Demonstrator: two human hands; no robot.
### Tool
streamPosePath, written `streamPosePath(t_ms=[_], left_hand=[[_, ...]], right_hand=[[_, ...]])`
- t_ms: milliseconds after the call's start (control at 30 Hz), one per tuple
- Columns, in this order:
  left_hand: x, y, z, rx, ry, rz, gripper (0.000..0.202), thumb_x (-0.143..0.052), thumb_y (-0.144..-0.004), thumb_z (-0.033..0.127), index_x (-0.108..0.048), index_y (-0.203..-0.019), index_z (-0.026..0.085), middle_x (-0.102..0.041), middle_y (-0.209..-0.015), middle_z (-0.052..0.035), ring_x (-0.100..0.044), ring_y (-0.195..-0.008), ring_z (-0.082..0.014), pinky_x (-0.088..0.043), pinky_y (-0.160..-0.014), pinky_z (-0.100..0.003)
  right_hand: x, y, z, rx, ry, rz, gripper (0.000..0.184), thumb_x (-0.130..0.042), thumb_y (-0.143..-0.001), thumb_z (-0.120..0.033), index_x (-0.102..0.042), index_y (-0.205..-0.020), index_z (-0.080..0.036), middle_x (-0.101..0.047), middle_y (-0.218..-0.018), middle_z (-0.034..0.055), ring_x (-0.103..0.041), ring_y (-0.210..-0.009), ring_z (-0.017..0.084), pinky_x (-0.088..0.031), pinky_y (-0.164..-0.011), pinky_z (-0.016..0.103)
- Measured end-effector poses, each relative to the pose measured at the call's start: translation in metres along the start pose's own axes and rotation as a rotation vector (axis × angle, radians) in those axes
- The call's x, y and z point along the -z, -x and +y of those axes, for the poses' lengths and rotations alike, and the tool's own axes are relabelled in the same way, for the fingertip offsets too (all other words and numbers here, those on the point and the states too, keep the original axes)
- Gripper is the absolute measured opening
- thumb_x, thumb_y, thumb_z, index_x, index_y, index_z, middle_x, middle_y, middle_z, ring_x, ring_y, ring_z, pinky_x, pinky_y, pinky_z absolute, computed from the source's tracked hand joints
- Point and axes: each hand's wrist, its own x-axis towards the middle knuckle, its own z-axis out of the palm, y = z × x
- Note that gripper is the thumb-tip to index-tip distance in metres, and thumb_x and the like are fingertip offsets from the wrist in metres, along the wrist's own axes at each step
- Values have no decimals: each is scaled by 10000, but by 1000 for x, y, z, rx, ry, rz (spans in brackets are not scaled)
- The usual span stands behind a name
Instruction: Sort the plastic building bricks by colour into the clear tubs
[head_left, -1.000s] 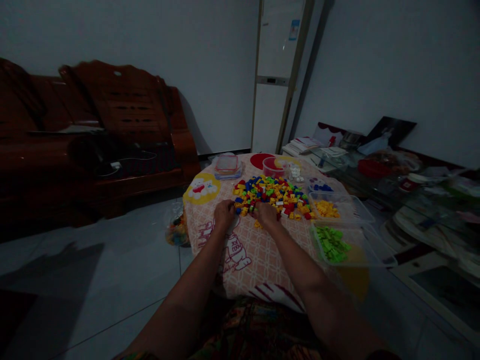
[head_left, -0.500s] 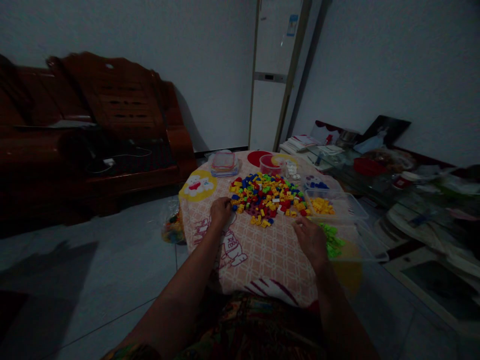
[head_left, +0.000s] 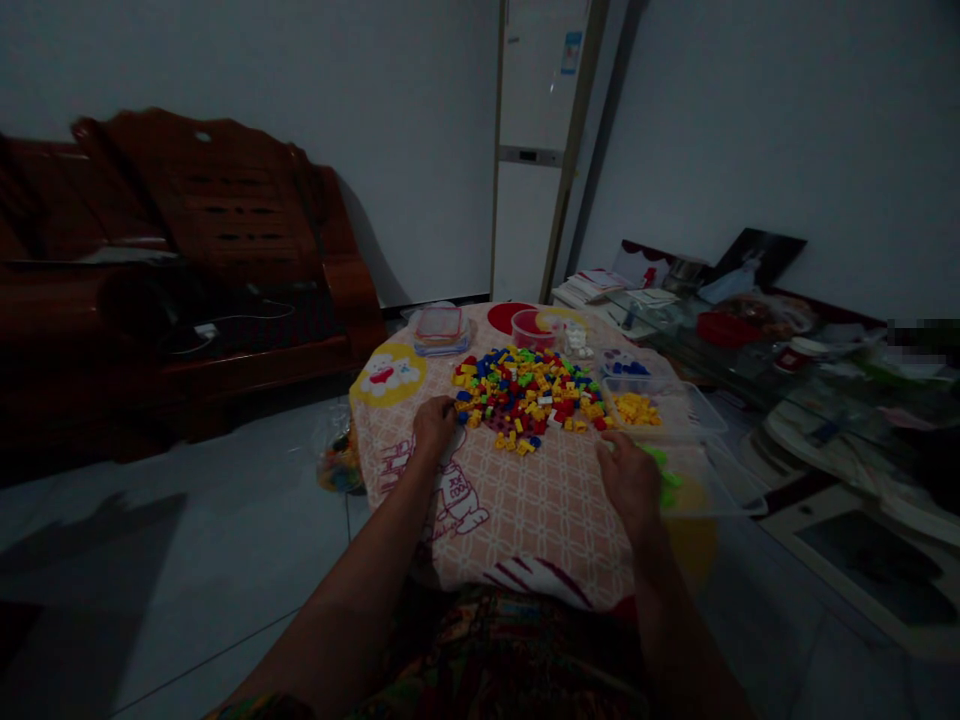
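A heap of mixed toy building bricks (head_left: 525,395) in yellow, red, blue and green lies on the round, cloth-covered table. At its left edge my left hand (head_left: 435,425) rests with fingers curled together; anything between the fingertips is too small to make out. My right hand (head_left: 630,475) is over the cloth, right of the heap, with its fingers bent in and their contents hidden. Partly behind it, green bricks (head_left: 667,480) lie in a clear plastic tray (head_left: 731,490). Yellow bricks (head_left: 636,408) fill part of another clear tray (head_left: 701,405) farther back.
Blue bricks (head_left: 628,368) and white bricks (head_left: 577,345) are grouped at the back right. A round clear tub (head_left: 534,330) and stacked lidded boxes (head_left: 441,330) stand at the far edge. A cluttered glass side table (head_left: 679,330) is on the right, a wooden sofa (head_left: 225,230) on the left.
My right hand has shifted right, away from the heap, and now covers more of the green bricks. My left hand stays at the heap's left edge. The view has turned slightly.
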Motion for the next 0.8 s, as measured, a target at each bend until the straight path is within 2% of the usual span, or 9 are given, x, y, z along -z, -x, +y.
streamPosePath(t_ms=[133,267,367,433,567,667,800], left_hand=[[0,1,-1,0,20,1,368,-517,-870,217,-766,-1140,205,-747,-1171,-96,-651,-1109,-249,-467,-961,-335],[1,2,0,-9,18,-3,355,-516,-870,226,-770,-1117,207,-751,-1166,-93,-649,-1107,-249,-463,-953,-328],[2,2,1,-7,12,-6,359,-506,-869,214,-769,-1114,204,-753,-1162,-91,-653,-1107,-245,-461,-952,-320],[3,2,1,-8,7,-13,368,-499,-870,203,-767,-1121,194,-752,-1173,-97,-654,-1116,-245,-459,-956,-318],[4,2,2,-7,2,-30,372,-498,-871,194,-770,-1125,186,-751,-1181,-105,-658,-1117,-247,-456,-957,-320],[3,2,2,-5,9,-20,377,-500,-872,201,-766,-1138,186,-748,-1186,-108,-657,-1120,-249,-458,-962,-328],[1,2,1,-6,6,-20,378,-500,-870,207,-765,-1139,189,-746,-1186,-107,-652,-1126,-249,-456,-967,-325]], right_hand=[[-32,-9,-63,200,-64,-183,300,-537,-991,-269,-694,-1235,-192,-759,-1043,94,-686,-965,216,-442,-806,275],[-60,-33,-121,383,-6,-263,317,-525,-1001,-272,-653,-1280,-188,-680,-1232,127,-615,-1127,233,-453,-934,310],[-80,-53,-153,529,70,-311,338,-482,-1017,-275,-628,-1307,-181,-625,-1299,140,-566,-1188,252,-458,-970,342],[-92,-64,-167,591,123,-343,338,-464,-1018,-248,-629,-1303,-175,-611,-1317,144,-550,-1203,257,-459,-977,345],[-107,-69,-170,627,154,-369,363,-429,-1005,-153,-636,-1302,-179,-593,-1342,142,-529,-1210,249,-460,-967,337],[-105,-63,-154,641,162,-388,343,-431,-1006,-154,-679,-1242,-181,-608,-1301,144,-522,-1203,250,-461,-953,338],[-91,-53,-124,637,135,-413,291,-481,-992,-170,-731,-1140,-187,-657,-1202,117,-555,-1156,232,-445,-967,324]])
